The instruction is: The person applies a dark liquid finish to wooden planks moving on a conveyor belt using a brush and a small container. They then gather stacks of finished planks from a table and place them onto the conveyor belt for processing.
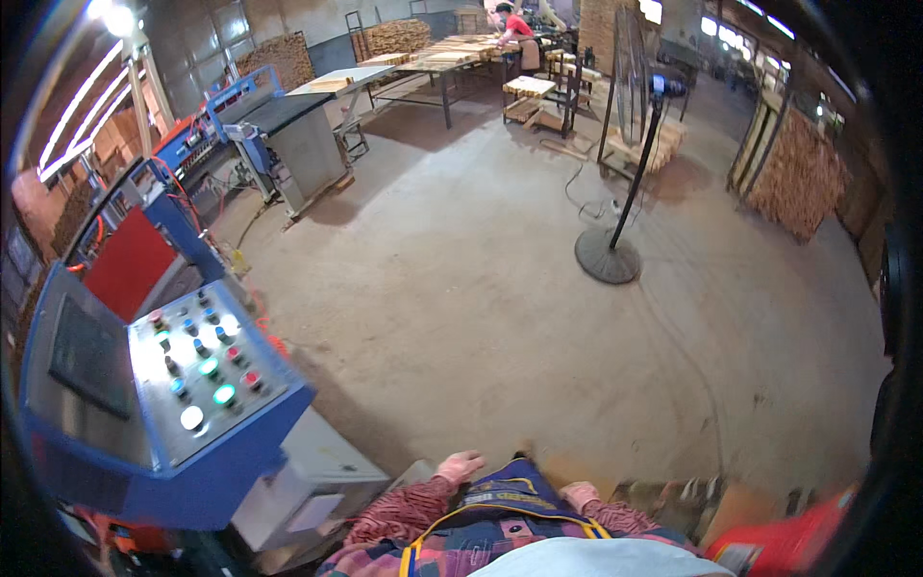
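Near the lower edge my left hand [461, 467] hangs beside my dark blue, yellow-edged apron [514, 486], its fingers loosely stretched out and nothing visible in them. On the apron's other side is my right hand [579, 494], small and partly hidden, so its fingers cannot be made out. Red gathered sleeves cover both forearms. Left of me stands a blue control console [192, 481] with a sloping metal button panel [207, 361] of lit and coloured buttons, plus a dark screen [91, 354]. Neither hand touches the panel.
A pedestal with a round black base [608, 256] stands ahead right, a cable trailing on the floor. Behind the console runs a blue machine [252, 144]. Farther back, a person in red [516, 26] leans over a table of wood pieces [452, 60]. A wood stack [798, 173] stands right.
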{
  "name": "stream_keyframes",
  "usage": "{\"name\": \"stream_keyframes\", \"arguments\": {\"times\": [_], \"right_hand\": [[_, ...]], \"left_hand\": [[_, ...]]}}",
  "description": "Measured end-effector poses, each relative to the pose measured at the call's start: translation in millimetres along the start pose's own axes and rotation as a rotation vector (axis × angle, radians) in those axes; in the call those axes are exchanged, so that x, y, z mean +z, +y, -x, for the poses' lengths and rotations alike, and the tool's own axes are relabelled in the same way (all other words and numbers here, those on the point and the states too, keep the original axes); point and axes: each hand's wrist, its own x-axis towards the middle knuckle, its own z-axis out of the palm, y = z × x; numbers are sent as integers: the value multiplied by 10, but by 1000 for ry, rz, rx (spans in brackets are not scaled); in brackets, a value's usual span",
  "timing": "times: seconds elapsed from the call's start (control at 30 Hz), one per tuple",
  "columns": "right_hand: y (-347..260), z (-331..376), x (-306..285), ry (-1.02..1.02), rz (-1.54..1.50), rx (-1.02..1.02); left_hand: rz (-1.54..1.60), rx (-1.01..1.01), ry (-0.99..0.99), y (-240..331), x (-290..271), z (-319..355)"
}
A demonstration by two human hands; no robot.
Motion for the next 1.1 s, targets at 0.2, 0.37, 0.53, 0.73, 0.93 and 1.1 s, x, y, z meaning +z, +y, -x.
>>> {"name": "stream_keyframes", "arguments": {"times": [0.2,0.37,0.53,0.73,0.93,1.1], "right_hand": [[1458,-1578,-1553,61,-396,377],[2249,-3125,-2584,244,-186,209],[2373,-4400,-3438,133,-555,63],[2557,-5462,-5002,9,-354,-47],[3284,-6685,-6331,-22,-216,45],[3976,-7751,-7232,-69,38,-106]], "left_hand": [[16,-316,-143,83,-1301,-1167],[-236,-197,7,-670,-1848,-2129],[-297,-323,-343,-1091,-2839,-3120],[-261,-320,-129,-1976,-4198,-4770],[250,-603,110,-2286,-5490,-6753],[366,-800,-18,-2071,-6360,-7900]]}}
